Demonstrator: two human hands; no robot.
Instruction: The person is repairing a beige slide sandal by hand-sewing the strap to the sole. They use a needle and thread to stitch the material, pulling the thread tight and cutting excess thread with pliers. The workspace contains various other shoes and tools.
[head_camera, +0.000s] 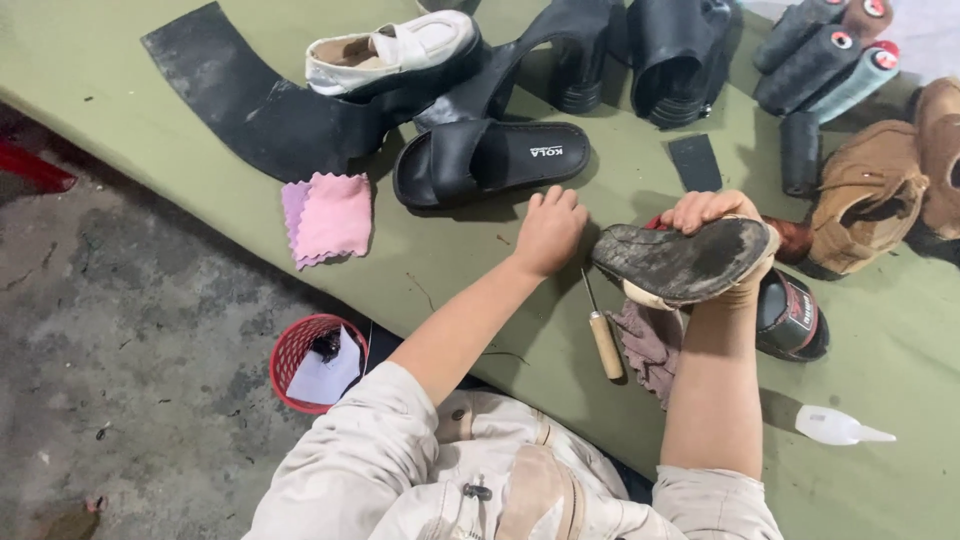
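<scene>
My right hand (712, 212) grips a worn shoe (685, 262) turned sole-up, its dirty grey sole facing me. My left hand (549, 230) rests on the green table (120, 70) with fingers curled, touching the shoe's toe end and holding nothing that I can see. An awl with a wooden handle (604, 342) lies just below my left hand. A grey rag (648, 345) lies under the shoe. A round dark tin (792, 316) sits beside my right forearm.
A black slide sandal (488, 160), a white shoe (392, 52), black rubber sheets (250, 105), pink cloths (328, 216), thread spools (825, 60), brown shoes (875, 195) and a white nozzle bottle (838, 427) lie around. A red basket (296, 345) stands on the floor.
</scene>
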